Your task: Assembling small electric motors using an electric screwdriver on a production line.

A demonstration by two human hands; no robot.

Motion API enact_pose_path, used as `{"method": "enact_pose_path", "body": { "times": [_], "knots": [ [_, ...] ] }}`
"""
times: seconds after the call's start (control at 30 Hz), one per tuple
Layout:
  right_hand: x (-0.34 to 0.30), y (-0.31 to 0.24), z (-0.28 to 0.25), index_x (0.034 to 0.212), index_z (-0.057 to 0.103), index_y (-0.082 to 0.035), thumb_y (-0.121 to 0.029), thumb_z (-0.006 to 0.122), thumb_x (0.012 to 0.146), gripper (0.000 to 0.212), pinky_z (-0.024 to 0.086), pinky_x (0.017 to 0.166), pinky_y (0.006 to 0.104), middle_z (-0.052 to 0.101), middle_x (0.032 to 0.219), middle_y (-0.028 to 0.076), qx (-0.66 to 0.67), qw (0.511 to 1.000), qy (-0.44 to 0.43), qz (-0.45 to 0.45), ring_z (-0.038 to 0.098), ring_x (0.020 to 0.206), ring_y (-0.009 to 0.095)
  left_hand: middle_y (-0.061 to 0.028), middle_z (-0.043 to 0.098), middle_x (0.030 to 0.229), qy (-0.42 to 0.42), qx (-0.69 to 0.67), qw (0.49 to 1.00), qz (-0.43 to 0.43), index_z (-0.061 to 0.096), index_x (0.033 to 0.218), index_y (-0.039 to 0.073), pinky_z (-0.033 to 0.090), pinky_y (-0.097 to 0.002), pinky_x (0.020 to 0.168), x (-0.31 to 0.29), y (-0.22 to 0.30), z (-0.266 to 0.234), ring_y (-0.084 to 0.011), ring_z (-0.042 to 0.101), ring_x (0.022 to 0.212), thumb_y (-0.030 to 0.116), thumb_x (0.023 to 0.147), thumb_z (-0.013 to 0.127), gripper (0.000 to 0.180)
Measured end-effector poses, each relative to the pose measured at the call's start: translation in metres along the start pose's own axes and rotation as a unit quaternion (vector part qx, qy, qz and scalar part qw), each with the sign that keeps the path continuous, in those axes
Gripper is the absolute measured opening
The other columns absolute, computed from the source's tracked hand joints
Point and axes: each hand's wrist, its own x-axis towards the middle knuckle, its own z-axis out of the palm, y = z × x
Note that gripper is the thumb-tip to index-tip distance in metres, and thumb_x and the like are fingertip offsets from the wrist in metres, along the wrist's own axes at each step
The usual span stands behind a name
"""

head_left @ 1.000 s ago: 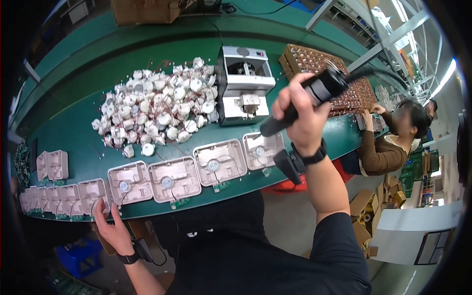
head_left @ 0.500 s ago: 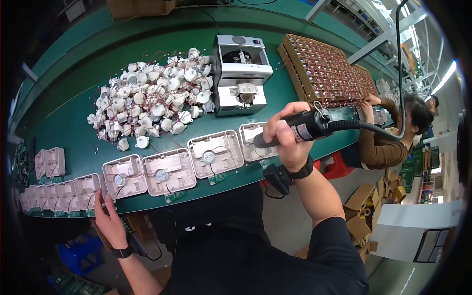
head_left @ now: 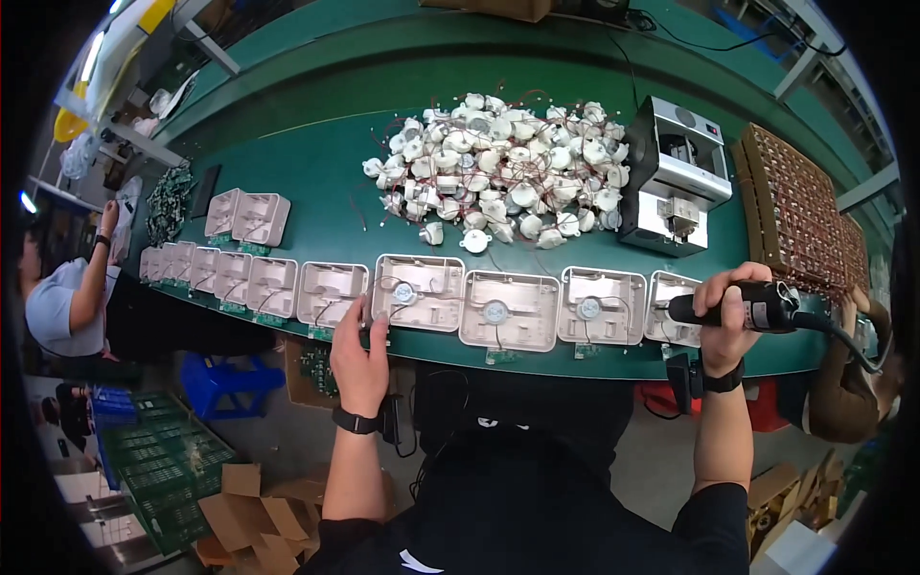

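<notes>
My left hand [head_left: 358, 369] grips the near left corner of a pinkish-white plastic housing [head_left: 436, 268], thumb and fingers on either side. A round silver speaker [head_left: 404, 293] with thin wires sits inside that housing. In my right hand [head_left: 728, 321] is a black electric screwdriver [head_left: 770, 309], held nearly level with its nose to the left. Its cord leaves the rear end beside a metal hanging loop. It hovers over the rightmost housing [head_left: 661, 287] and partly hides it. Between my hands stand two more housings with speakers [head_left: 494, 312], green circuit boards [head_left: 500, 356] at their near edges.
More housings [head_left: 273, 287] continue leftward. Behind are a heap of wired white round parts [head_left: 508, 163], a black-and-white machine [head_left: 676, 182] and a stacked brown tray [head_left: 795, 201]. Co-workers [head_left: 62, 297] sit at both ends; a blue stool [head_left: 225, 383] stands below.
The view has turned left, bringing the left co-worker into sight. My right hand has lowered with the screwdriver, nearer the rightmost housing. My left hand stays at the same housing.
</notes>
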Motion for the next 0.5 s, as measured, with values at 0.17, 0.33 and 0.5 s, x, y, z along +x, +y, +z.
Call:
{"method": "enact_pose_path", "body": {
  "times": [0.17, 0.33, 0.5],
  "knots": [
    [-0.001, 0.002, -0.003, 0.108, 0.042, -0.008, -0.018, 0.064, 0.092, 0.029, 0.046, 0.057, 0.0288, 0.051, 0.075, 0.007, 0.023, 0.999, -0.043, 0.006, 0.047, 0.059, 0.015, -0.02, 0.064, 0.124, 0.008, 0.002, 1.0, 0.025, 0.059, 0.129, -0.001, 0.047, -0.0426, 0.099, 0.0, 0.001, -0.008, -0.0356, 0.059, 0.116, 0.02, 0.098, 0.061, 0.038],
    [-0.002, 0.002, -0.01, 0.109, 0.041, -0.008, -0.019, 0.065, 0.092, 0.031, 0.045, 0.057, 0.0287, 0.051, 0.074, 0.007, 0.024, 0.998, -0.063, 0.002, 0.046, 0.059, 0.015, -0.0194, 0.064, 0.125, 0.008, -0.002, 0.999, 0.05, 0.06, 0.129, 0.0, 0.046, -0.0406, 0.101, 0.007, -0.013, -0.011, -0.0348, 0.06, 0.118, 0.013, 0.1, 0.054, 0.032],
    [0.001, -0.004, -0.016, 0.107, 0.042, -0.008, -0.02, 0.067, 0.09, 0.033, 0.046, 0.056, 0.0288, 0.052, 0.073, 0.007, 0.008, 0.999, -0.048, 0.014, 0.048, 0.058, 0.015, -0.018, 0.065, 0.123, 0.059, 0.077, 0.988, 0.119, 0.062, 0.125, 0.0, 0.047, -0.041, 0.099, 0.017, -0.013, -0.007, -0.0344, 0.061, 0.115, 0.011, 0.1, 0.054, 0.029]
  ]
}}
